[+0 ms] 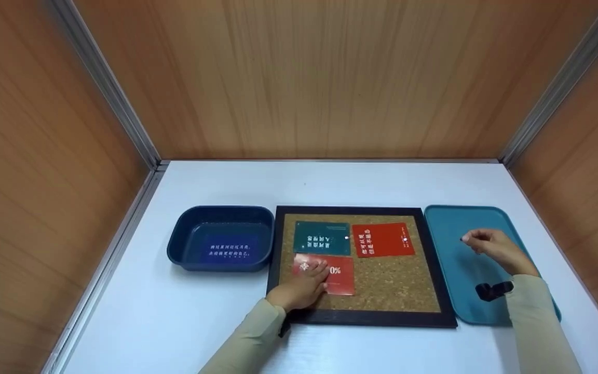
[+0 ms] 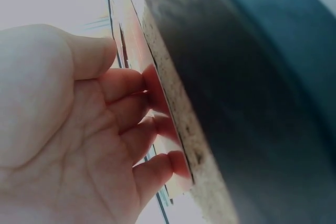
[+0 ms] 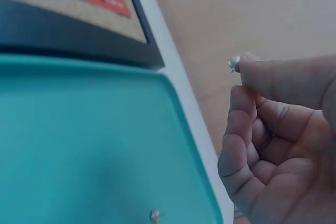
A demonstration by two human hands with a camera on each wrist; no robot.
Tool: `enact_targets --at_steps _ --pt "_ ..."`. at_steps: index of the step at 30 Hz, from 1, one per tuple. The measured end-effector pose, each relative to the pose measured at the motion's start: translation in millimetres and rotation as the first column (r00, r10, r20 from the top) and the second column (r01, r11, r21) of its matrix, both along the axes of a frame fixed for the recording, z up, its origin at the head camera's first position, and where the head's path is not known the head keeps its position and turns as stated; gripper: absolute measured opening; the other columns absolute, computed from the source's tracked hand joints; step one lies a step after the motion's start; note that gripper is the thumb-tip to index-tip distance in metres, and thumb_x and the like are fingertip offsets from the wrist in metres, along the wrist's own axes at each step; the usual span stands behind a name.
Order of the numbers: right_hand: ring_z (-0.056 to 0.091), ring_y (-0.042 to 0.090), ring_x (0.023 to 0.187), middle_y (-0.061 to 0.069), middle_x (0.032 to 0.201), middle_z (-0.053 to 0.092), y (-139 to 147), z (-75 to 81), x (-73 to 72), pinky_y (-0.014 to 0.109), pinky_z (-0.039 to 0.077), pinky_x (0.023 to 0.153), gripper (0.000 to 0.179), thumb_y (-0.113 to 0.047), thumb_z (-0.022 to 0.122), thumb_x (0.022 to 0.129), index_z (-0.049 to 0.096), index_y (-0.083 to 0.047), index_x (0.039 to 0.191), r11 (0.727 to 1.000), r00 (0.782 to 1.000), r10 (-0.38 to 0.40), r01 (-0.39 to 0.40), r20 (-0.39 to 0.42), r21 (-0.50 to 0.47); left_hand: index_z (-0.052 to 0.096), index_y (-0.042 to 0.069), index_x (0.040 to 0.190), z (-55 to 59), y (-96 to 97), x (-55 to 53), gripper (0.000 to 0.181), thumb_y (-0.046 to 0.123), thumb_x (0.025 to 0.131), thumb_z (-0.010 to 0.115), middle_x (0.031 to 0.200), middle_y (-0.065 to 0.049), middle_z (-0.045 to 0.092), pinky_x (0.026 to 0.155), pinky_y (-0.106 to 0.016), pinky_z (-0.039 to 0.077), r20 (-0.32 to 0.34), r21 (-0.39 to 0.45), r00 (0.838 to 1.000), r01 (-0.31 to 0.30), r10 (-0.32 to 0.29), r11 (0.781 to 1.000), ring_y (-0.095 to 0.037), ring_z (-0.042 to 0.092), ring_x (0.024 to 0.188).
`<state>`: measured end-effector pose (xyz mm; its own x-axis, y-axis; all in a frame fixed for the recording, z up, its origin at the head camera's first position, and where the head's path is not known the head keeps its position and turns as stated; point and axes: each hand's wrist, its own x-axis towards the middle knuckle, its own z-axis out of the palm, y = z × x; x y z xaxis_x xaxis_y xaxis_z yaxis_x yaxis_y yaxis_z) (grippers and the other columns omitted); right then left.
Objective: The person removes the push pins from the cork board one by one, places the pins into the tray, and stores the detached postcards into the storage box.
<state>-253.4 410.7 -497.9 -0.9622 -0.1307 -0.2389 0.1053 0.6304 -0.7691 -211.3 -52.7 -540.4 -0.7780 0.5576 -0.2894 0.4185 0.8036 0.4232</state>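
My left hand (image 1: 301, 289) rests on a light red card (image 1: 343, 283) at the lower left of the framed corkboard (image 1: 392, 283). In the left wrist view its fingertips press against the card's face. Over the teal tray (image 1: 486, 306), my right hand (image 1: 497, 250) pinches a small silver thumbtack (image 3: 234, 64) between thumb and forefinger. A dark green card (image 1: 322, 244) lies above the left hand, with a tack (image 1: 347, 237) at its right edge. Beside it is a bright red card (image 1: 387, 246), also with a tack (image 1: 405, 239) near its right side.
Another small tack (image 3: 155, 215) lies in the teal tray, right of the board. On the left stands a dark blue basin (image 1: 179, 254) with a blue printed card (image 1: 230, 249) inside. Wooden panels (image 1: 330, 78) enclose the white table (image 1: 216, 182) at the back and sides.
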Motion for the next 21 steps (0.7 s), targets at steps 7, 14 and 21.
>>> enact_targets --at_steps 7,14,21 --pt "0.048 0.018 0.09 0.012 0.103 0.055 10 -8.8 2.0 0.037 0.042 0.083 0.053 -0.041 0.052 0.098 0.055 0.007 0.12 0.999 0.999 -0.023 0.022 0.032 0.043 0.029 0.015 0.152 1.9 -0.3 -0.5 0.05 0.032 0.105 0.033 0.16 -0.002 0.023 0.118 -0.041 0.028 0.005 0.002 1.0 0.003 -0.003 1.0 -0.022 0.023 0.147" --pt "0.048 0.017 0.087 0.007 0.098 0.055 15 -15.2 1.4 0.031 0.044 0.076 0.053 -0.041 0.051 0.099 0.056 0.008 0.119 0.997 0.998 -0.024 0.021 0.049 0.068 0.032 0.013 0.151 2.1 -0.6 0.4 0.049 0.03 0.105 0.036 0.158 -0.005 0.027 0.117 -0.04 0.03 -0.044 -0.004 0.999 0.023 -0.023 1.0 -0.023 0.027 0.146" --pt "0.051 0.024 0.098 0.016 0.114 0.058 24 -23.3 4.7 0.031 0.045 0.081 0.054 -0.043 0.05 0.098 0.056 0.007 0.119 0.993 0.995 -0.055 0.045 0.088 0.112 0.031 0.013 0.151 1.0 -0.2 0.4 0.05 0.031 0.105 0.036 0.159 -0.004 0.026 0.117 -0.041 0.029 -0.025 0.004 1.0 0.013 -0.013 1.0 -0.022 0.026 0.146"
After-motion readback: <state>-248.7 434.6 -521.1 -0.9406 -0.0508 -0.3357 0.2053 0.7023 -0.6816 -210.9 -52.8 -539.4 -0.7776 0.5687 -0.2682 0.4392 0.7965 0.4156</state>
